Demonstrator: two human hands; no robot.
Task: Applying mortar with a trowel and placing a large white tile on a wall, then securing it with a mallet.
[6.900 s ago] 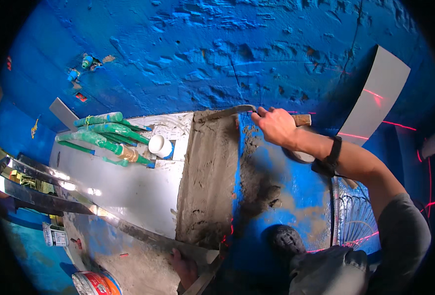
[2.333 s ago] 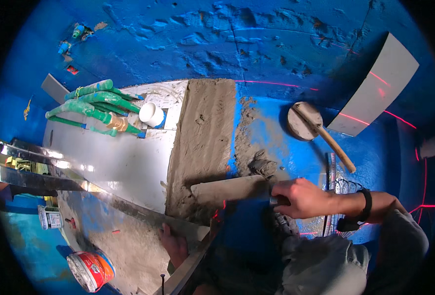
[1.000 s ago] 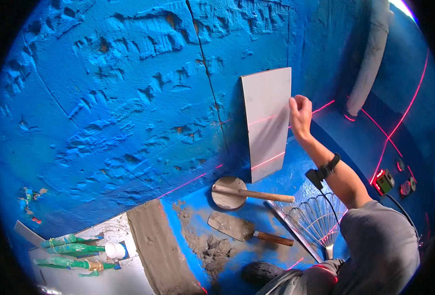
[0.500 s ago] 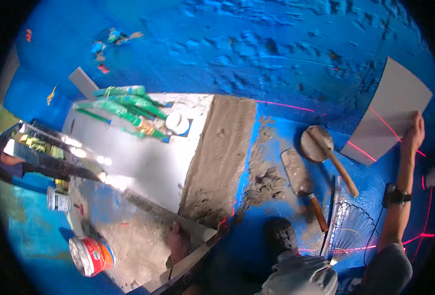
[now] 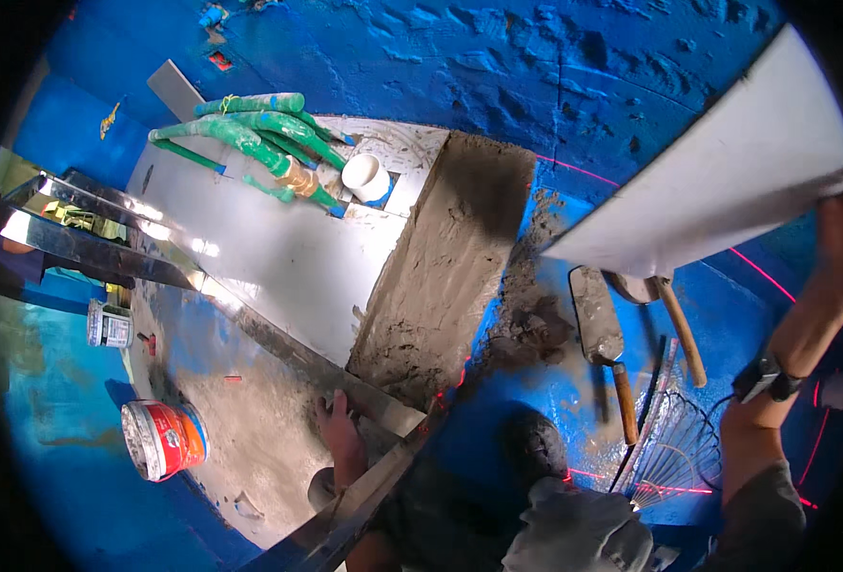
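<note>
At the right edge, my right hand [image 5: 839, 205] is closed on the rim of a large pale tile [image 5: 727, 172]. The tile is held up and tilted, one corner pointing toward a bed of grey mortar [image 5: 445, 272]. Beside that mortar lie laid white tiles [image 5: 298, 276]. My left hand [image 5: 342, 439] shows at the lower middle, fingers apart and holding nothing, next to a ledge edge [image 5: 326, 377]. Below the raised tile lies a trowel [image 5: 595, 315] with a wooden handle. A round-headed tool [image 5: 636, 286] with a wooden handle is partly hidden by the tile.
Green pipes [image 5: 250, 129] and a white cylindrical piece [image 5: 365, 181] stand on the laid tiles. A red and white bucket [image 5: 164, 439] and a white tub [image 5: 109, 324] are at left. Near my boot [image 5: 533, 443] lies a fan-shaped wire piece [image 5: 674, 458]. Pink laser lines cross the floor.
My right hand has raised the tile, bringing it left and nearer, toward the mortar bed. The fingers of my left hand have spread and show more. The view has shifted slightly.
</note>
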